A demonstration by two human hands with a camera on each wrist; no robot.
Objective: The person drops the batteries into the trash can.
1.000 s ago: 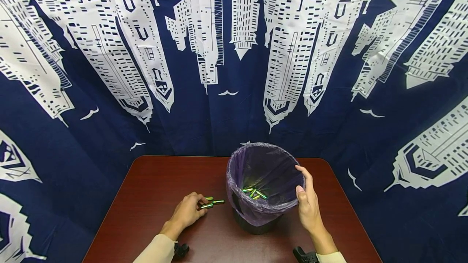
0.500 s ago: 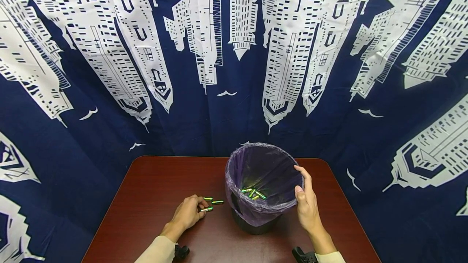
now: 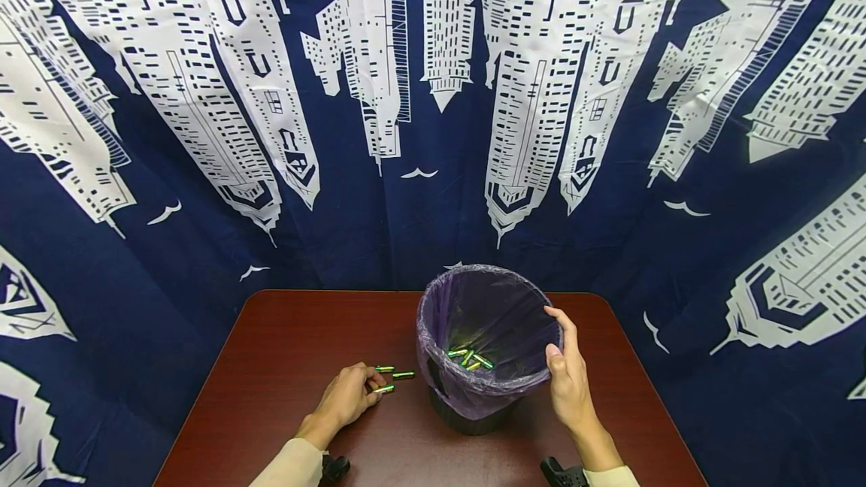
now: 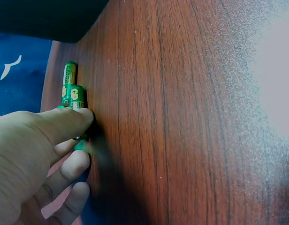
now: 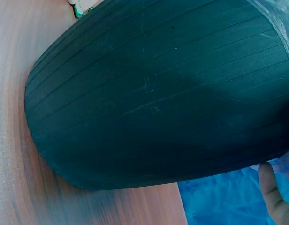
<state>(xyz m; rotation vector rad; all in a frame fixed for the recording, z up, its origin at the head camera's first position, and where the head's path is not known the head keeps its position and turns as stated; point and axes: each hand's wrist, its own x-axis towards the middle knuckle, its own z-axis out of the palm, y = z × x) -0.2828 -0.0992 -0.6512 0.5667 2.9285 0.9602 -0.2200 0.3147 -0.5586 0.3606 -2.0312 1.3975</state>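
My left hand is low over the table, its thumb and fingers pinching a green battery. In the left wrist view that battery sticks out past the thumb, its lower part covered. Two more green batteries, one farther back and one nearer the bin, lie just beyond the fingertips. My right hand grips the right rim of a dark trash bin lined with a purple plastic bag. Several green batteries rest inside the bin.
The bin stands on a reddish-brown wooden table, right of the loose batteries. A navy curtain with white skyscraper prints hangs behind the table and along both sides.
The left hand has drawn its battery slightly toward the person, apart from the other two, then stayed nearly still. The right hand and the bin hold their place.
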